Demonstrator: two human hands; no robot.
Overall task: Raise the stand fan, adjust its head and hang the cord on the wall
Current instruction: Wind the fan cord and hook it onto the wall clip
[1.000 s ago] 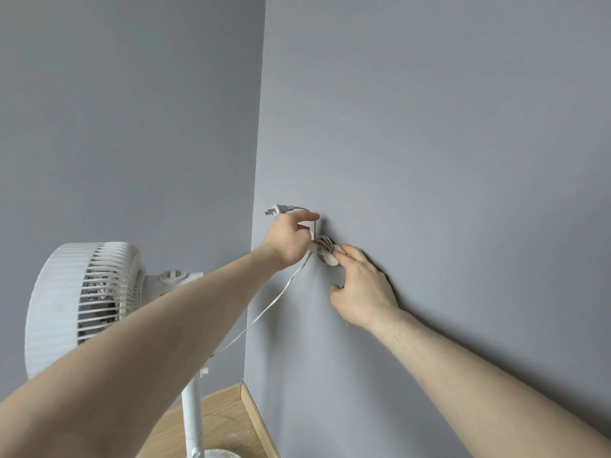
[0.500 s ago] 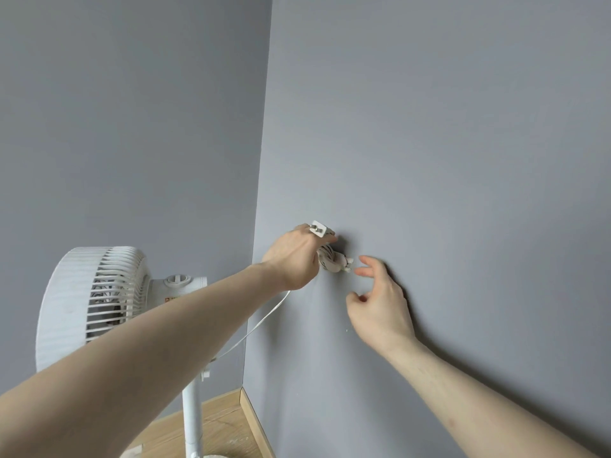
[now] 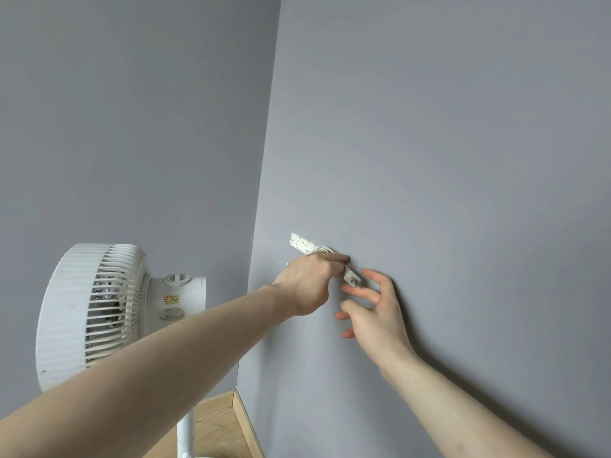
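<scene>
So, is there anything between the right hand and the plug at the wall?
Nothing visible. The right hand is open just below the plug, its fingertips almost at it. The left hand holds the cord beside it on the wall.

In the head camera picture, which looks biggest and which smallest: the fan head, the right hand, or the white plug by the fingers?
Largest to smallest, as they look in the head view:
1. fan head
2. right hand
3. white plug
The hand may be nearer the camera than the fan, so only apparent size is ranked.
</scene>
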